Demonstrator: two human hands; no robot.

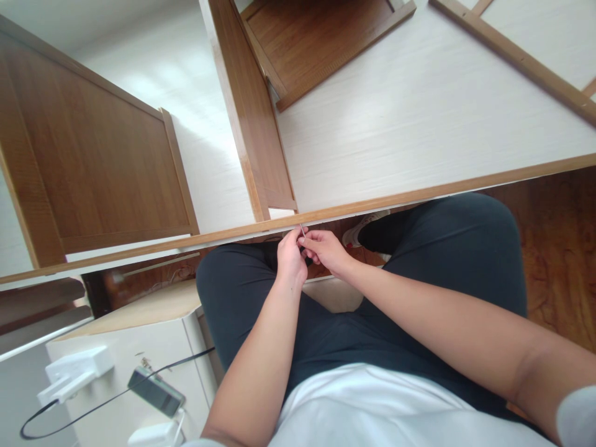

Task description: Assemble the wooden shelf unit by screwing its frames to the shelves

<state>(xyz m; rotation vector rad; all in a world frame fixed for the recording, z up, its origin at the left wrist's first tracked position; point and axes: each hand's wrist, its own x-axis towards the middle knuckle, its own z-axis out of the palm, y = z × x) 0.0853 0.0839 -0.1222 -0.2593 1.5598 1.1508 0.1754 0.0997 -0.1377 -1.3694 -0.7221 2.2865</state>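
At the near edge of a wide white panel with a brown wooden rim point(410, 192), my two hands meet between my knees. My right hand point(328, 250) pinches a thin, short metal pin point(302, 230), which points up toward the rim. Close against it, my left hand point(291, 259) has its fingers curled around the same spot. What the left fingers hold, if anything, is hidden. An upright brown wooden board point(258, 133) rises from the panel just beyond my hands.
A brown framed board point(107, 149) stands at left, another framed board point(321, 43) lies farther back. A wooden strip point(516, 59) crosses the right. A pale cabinet point(125, 347) at lower left bears a small dark-screened device point(156, 391), white adapters point(77, 372) and a black cable point(97, 406).
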